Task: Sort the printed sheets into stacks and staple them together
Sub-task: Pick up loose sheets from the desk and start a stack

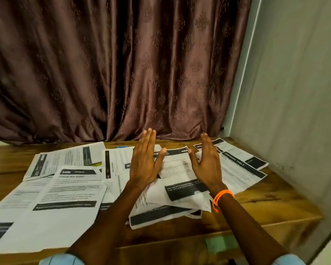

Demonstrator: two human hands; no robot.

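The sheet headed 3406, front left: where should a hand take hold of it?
Judging by its pose, the sheet headed 3406 lies flat on top of other sheets, so pinch its right edge, coming from the right, where the left hand hovers open with nothing between its fingers.

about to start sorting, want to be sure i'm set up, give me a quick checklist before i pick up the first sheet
1. Both hands free: ok. The left hand and the right hand are open and hold nothing.
2. Sheets within reach: ok. The printed sheets lie spread over the wooden table.
3. Sheets already in stacks: not ok. They overlap loosely at mixed angles.
4. Headings legible for sorting: ok for some, such as the "DRESSING TABLE" sheet.
5. Stapler at hand: cannot tell. None is visible.
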